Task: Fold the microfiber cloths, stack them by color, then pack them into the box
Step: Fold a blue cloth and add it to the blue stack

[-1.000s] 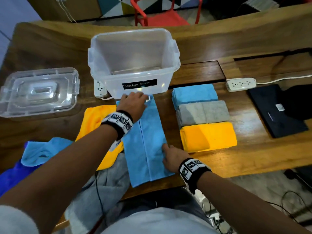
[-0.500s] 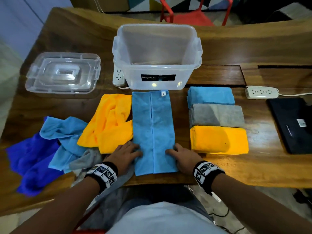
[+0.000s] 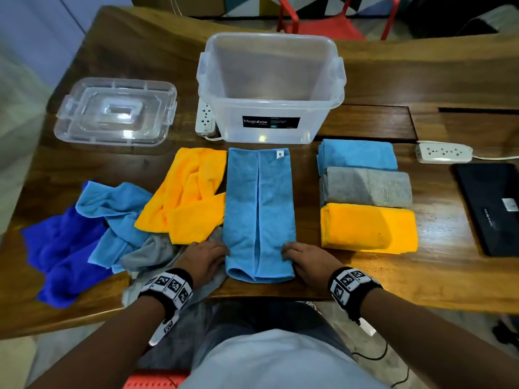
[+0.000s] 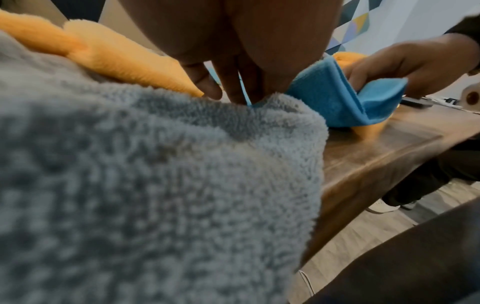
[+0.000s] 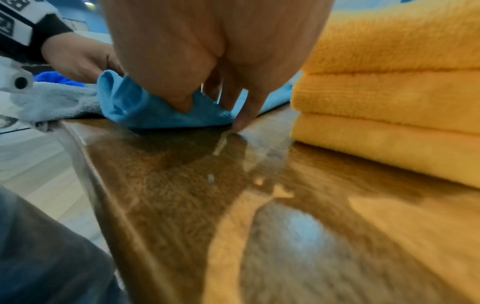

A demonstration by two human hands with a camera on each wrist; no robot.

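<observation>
A light blue cloth point(image 3: 259, 209), folded into a long strip with both sides meeting in the middle, lies in front of the clear box point(image 3: 271, 88). My left hand point(image 3: 206, 258) pinches its near left corner and my right hand point(image 3: 303, 261) pinches its near right corner point(image 5: 166, 115); the near end point(image 4: 337, 98) is lifted a little off the table. Folded blue point(image 3: 356, 155), grey point(image 3: 365, 188) and orange point(image 3: 368, 228) stacks lie to the right. Unfolded orange point(image 3: 188, 195), light blue point(image 3: 118, 214), dark blue point(image 3: 64, 248) and grey point(image 3: 148, 251) cloths lie to the left.
The box lid point(image 3: 115, 110) sits at the back left. One power strip point(image 3: 206, 113) lies beside the box and another point(image 3: 443, 153) at the right. A black flat item point(image 3: 494, 206) lies at the far right. The table edge point(image 3: 280, 296) runs just under my wrists.
My left hand came back from the cloth's far end to its near left corner. Both hands now pinch the near corners, and the near end has lifted slightly.
</observation>
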